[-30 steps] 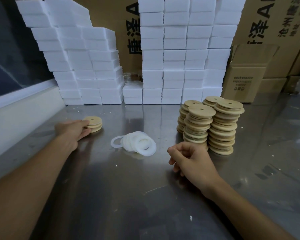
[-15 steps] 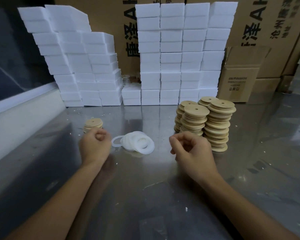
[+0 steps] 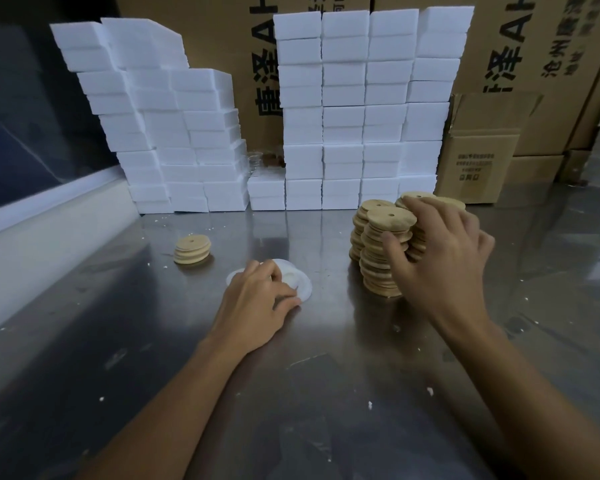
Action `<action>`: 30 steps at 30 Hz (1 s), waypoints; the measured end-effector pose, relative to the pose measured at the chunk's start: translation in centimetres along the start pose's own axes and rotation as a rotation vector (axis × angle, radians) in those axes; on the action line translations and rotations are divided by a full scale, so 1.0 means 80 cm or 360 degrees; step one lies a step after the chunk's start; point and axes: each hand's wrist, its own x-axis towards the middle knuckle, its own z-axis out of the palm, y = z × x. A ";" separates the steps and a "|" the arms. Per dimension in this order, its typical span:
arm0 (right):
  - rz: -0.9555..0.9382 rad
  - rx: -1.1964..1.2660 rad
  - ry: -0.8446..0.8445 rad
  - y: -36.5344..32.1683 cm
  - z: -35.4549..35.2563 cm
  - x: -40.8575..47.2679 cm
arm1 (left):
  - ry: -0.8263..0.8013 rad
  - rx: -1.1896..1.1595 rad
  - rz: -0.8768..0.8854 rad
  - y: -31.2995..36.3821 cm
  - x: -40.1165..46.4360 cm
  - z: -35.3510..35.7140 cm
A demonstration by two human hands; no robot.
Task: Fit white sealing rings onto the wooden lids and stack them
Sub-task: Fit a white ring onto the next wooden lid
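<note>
Left hand (image 3: pixel 257 306) rests curled on the white sealing rings (image 3: pixel 300 284), mid-bench (image 3: pixel 326 393); actual pinch not visible. Right hand (image 3: pixel 440 261) is spread around the tall wooden lids (image 3: pixel 390 218) stacks, fingers curling on an edge. Rings look thin, floppy, clingy: peel one by the rim. Lids look light and rigid: grip the edges, stacks could topple. Finished stack (image 3: pixel 192 249) sits left.

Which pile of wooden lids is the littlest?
The short stack standing alone at the left, behind the left hand. The tall stacks by the right hand are much higher.
</note>
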 end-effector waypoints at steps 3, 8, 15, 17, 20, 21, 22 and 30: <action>-0.0007 -0.0164 -0.0145 0.006 0.001 0.005 | -0.0022 -0.0021 -0.0018 0.000 0.001 0.000; -0.0119 -0.0273 -0.0092 0.009 0.001 0.024 | -0.0075 -0.0086 -0.0046 0.000 0.003 0.000; -0.0273 -0.0131 0.0060 0.011 0.009 0.020 | -0.0051 -0.0061 -0.0048 0.003 0.005 0.000; -0.0298 -0.0101 0.0170 0.014 0.010 0.020 | -0.0060 -0.0046 -0.0062 0.004 0.005 -0.003; -0.0342 0.0045 0.0233 0.017 0.012 0.019 | -0.0205 -0.0022 -0.0048 -0.001 0.006 -0.010; -0.0346 0.0127 0.0222 0.017 0.012 0.018 | -0.0287 0.0004 -0.0037 -0.003 0.007 -0.012; -0.0317 0.0243 0.0207 0.016 0.012 0.017 | -0.0350 0.0037 -0.0025 -0.005 0.008 -0.014; 0.0745 0.1503 0.0151 -0.013 -0.011 0.009 | -0.0257 0.0151 -0.0018 0.006 0.011 -0.013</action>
